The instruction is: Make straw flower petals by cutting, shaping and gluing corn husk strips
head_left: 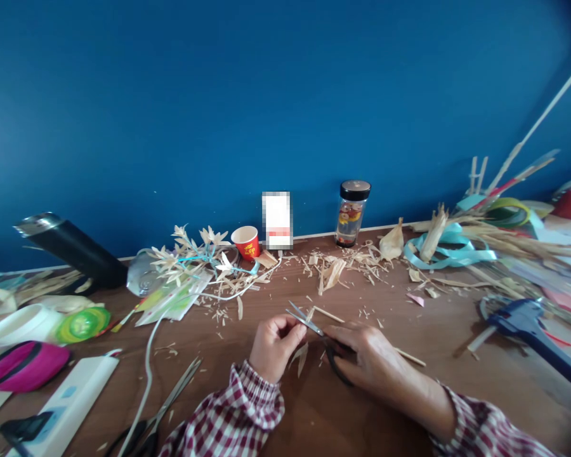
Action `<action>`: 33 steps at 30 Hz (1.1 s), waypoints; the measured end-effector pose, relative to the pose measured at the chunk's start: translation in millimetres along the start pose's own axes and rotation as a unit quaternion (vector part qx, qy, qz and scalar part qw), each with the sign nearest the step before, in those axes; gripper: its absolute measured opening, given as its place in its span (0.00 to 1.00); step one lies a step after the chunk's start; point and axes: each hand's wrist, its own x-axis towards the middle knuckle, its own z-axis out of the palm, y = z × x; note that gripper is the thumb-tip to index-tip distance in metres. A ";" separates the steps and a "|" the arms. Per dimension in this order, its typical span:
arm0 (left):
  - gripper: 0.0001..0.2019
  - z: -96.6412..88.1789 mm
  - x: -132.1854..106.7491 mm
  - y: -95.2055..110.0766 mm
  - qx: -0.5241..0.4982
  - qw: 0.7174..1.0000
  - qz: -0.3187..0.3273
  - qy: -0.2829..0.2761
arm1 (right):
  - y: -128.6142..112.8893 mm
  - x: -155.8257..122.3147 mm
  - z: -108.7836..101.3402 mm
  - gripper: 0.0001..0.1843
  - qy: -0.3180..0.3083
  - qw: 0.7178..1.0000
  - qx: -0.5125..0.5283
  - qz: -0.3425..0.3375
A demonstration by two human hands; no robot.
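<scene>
My right hand [374,358] is closed around the black handles of a pair of scissors [318,330], whose blades are parted and point up and left. Between the thumb and fingers of my left hand [276,343] is a small pale piece of dried husk [309,315], right at the blades. A larger leaf-shaped husk scrap [301,358] shows just below the fingertips; whether it is held or lies on the table I cannot tell. A thin stick [328,314] lies behind the scissors, and another stick [410,357] lies beside my right wrist.
Husk flowers [200,251], a red paper cup [245,243] and a lidded bottle [351,216] stand along the blue wall. A second pair of scissors [164,406], a power strip [69,406] and a white cable [148,355] are left. At right lies a blue glue gun [528,324].
</scene>
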 end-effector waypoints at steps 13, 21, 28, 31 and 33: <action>0.08 -14.8 5.9 1.5 0.172 0.967 0.099 0.157 | 15.3 -1.0 -3.0 0.15 0.079 0.985 -0.143 0.062; 0.09 -30.8 13.2 -8.7 0.282 0.925 0.142 0.210 | 23.9 0.5 1.5 0.23 0.124 0.976 -0.178 0.023; 0.09 -33.7 16.0 -9.8 0.255 0.931 0.149 0.216 | 24.0 0.7 4.3 0.26 0.130 0.971 -0.197 0.026; 0.10 -33.1 16.2 -10.8 0.233 0.932 0.167 0.220 | 24.8 0.1 5.8 0.27 0.121 0.969 -0.213 0.027; 0.11 -31.4 15.1 -9.4 0.228 0.926 0.188 0.236 | 25.7 -0.6 6.2 0.27 0.119 0.967 -0.224 0.023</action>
